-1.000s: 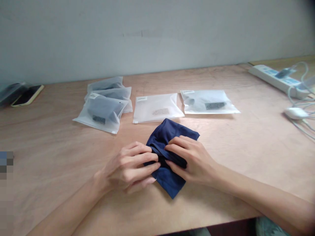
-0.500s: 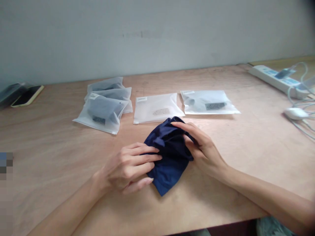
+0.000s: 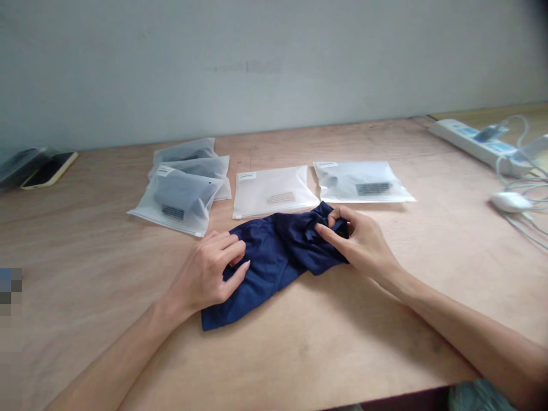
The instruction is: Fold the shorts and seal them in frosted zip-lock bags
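A dark blue cloth [image 3: 261,262] lies stretched out and rumpled on the wooden table, running from lower left to upper right. My left hand [image 3: 216,265] rests on its left part with the fingers curled and closed on the fabric. At the right end, my right hand [image 3: 359,240] pinches the bunched cloth between thumb and fingers. Just behind the cloth lies a flat white zip bag [image 3: 274,191] with small print. To its right is another frosted bag [image 3: 363,182] with a dark label and something inside.
Several frosted bags [image 3: 175,197] with dark contents overlap at the back left. A phone [image 3: 49,170] lies far left beside a dark packet [image 3: 21,165]. A power strip [image 3: 479,145] and white cables with an adapter [image 3: 511,201] occupy the right side.
The blue cloth has been spread wider to the left and right. My left hand has moved slightly left and curled its fingers; my right hand has closed onto the cloth's right end.
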`<state>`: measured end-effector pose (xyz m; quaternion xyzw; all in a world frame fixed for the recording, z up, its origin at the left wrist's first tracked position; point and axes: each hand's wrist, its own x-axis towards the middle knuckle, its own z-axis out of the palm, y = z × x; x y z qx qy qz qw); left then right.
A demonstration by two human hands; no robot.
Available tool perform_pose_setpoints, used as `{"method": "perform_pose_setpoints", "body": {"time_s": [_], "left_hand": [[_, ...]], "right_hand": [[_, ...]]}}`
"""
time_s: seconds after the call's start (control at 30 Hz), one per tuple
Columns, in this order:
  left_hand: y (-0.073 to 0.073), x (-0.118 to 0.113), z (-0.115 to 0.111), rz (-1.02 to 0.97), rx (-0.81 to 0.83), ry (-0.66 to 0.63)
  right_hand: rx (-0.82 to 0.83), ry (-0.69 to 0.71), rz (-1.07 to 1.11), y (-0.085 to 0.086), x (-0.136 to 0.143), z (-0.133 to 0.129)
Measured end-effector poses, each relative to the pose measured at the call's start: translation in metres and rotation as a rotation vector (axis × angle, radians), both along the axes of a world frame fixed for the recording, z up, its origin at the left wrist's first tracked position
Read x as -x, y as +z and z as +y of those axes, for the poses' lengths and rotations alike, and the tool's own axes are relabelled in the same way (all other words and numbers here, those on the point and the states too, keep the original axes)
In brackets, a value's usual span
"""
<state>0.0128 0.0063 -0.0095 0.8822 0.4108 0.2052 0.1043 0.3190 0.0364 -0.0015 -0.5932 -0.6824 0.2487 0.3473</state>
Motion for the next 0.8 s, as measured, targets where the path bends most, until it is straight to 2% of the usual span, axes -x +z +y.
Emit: {"method": "perform_pose_setpoints", "body": {"time_s": [0.13,0.3,0.37,0.57,0.7,0.8], "left_hand": [[0.003,0.002,0.004,0.038,0.054,-0.047],[0.010,0.007,0.007,0.110,0.085,-0.091],[0.012,0.012,0.008,0.134,0.090,-0.094],[0.009,0.036,0.012,0.117,0.055,-0.067],[0.002,0.046,0.012,0.054,-0.056,-0.098],[-0.003,0.049,0.014,0.089,-0.214,0.064]], "right_hand": [[0.036,0.000,0.029,0.001,-0.003,0.002],[-0.082,0.086,-0.134,-0.003,-0.001,-0.003],[-0.109,0.100,-0.134,-0.008,-0.004,-0.003],[-0.162,0.000,-0.108,-0.022,-0.025,0.006],[-0.136,-0.044,-0.030,-0.024,-0.031,0.013],[-0.135,-0.087,0.038,-0.019,-0.031,0.013]]}}
